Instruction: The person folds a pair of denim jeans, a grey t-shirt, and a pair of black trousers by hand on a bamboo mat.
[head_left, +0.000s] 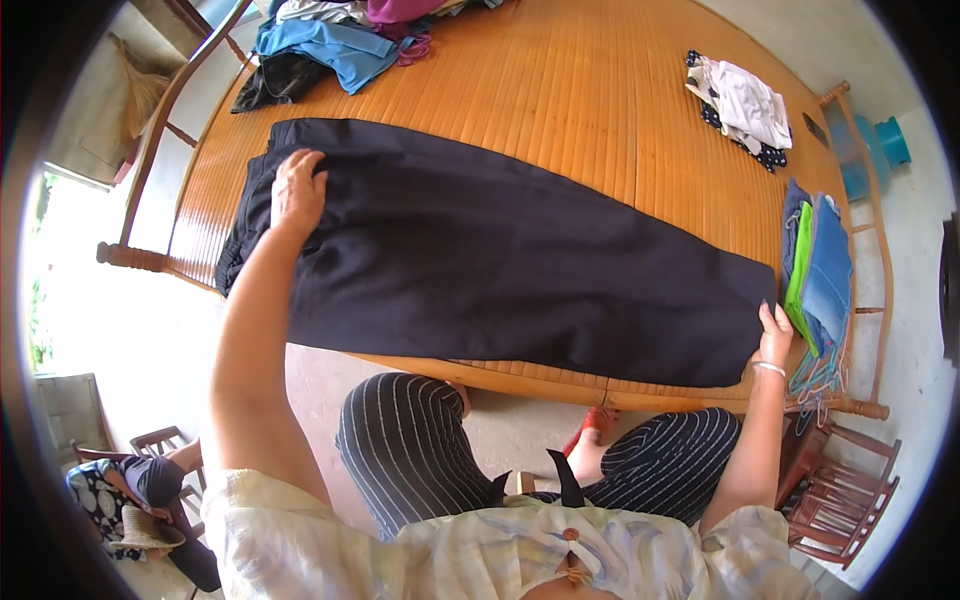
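A pair of black trousers, folded lengthwise, lies flat across the bamboo-mat bed. The waistband is at the left and the hems are at the right. On the upper left part of the cloth rests my left hand, palm down, thumb and fingers apart. My right hand pinches the hem edge at the right end, thumb on top; its other fingers are partly hidden. Slight wrinkles run through the fabric near my left wrist.
Unfolded clothes are heaped at the far left of the bed. A folded white and dotted stack sits far right. Folded blue and green clothes lie beside my right hand, with hangers below. Wooden chairs stand at the lower right.
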